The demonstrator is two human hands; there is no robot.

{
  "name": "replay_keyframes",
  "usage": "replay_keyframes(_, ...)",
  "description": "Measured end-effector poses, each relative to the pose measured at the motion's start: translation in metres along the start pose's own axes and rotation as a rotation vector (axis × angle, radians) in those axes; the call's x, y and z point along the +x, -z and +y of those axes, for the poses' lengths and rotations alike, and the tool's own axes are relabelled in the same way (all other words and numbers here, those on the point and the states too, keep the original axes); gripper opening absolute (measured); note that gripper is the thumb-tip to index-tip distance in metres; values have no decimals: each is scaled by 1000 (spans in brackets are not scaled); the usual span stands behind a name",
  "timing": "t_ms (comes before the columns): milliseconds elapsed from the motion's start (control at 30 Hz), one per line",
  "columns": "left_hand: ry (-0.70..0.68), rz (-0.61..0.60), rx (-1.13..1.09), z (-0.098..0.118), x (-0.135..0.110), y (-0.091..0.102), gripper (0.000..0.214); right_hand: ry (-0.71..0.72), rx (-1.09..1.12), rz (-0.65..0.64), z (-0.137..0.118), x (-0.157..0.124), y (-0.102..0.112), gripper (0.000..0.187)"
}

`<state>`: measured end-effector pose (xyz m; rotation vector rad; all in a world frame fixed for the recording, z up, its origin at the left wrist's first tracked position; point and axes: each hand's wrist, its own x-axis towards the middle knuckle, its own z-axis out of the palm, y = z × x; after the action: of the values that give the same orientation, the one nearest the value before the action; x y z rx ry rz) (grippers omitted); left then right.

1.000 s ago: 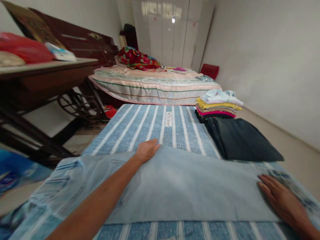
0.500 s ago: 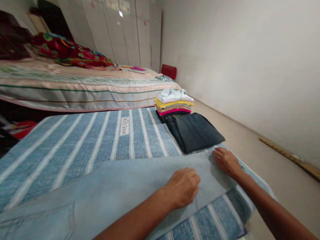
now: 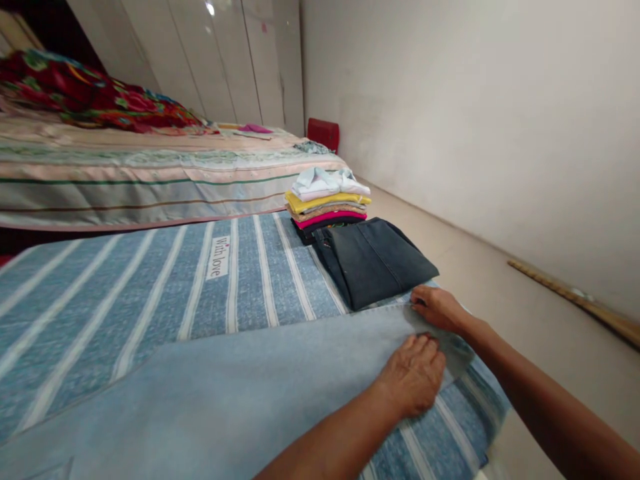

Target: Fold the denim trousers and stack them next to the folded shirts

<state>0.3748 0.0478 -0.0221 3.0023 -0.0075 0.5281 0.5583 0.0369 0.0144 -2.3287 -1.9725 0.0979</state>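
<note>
Light blue jeans (image 3: 240, 380) lie lengthwise across the near part of the striped cover, with a pocket outline at the lower left. My left hand (image 3: 416, 375) rests palm down on the leg near its right end, fingers stretched out. Just beyond it, my right hand (image 3: 439, 309) has its fingers curled on the jeans' far corner at the hem, pinching the cloth. Folded dark trousers (image 3: 377, 263) lie close to that hand, on its far left side.
Behind the trousers stands a stack of folded clothes (image 3: 327, 207). The blue striped cover (image 3: 150, 293) bears a "With love" patch (image 3: 217, 258). Farther back are a bed (image 3: 150, 180) with a red floral blanket (image 3: 105, 100), a wall (image 3: 475, 120) and a wooden strip (image 3: 575, 300) on the floor.
My left hand has slid right along the jeans toward the hem, its fingers now flatter. My right hand's fingers have curled in at the corner. The view has shifted slightly right.
</note>
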Motion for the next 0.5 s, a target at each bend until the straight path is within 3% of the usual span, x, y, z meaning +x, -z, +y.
replay_keyframes(233,12,-6,-106,0,-1,-12,36,192,-18,24,0,-13,10,9)
replay_keyframes(500,16,19,-112,0,-1,-13,34,-5,-95,-147,-16,-5,16,17)
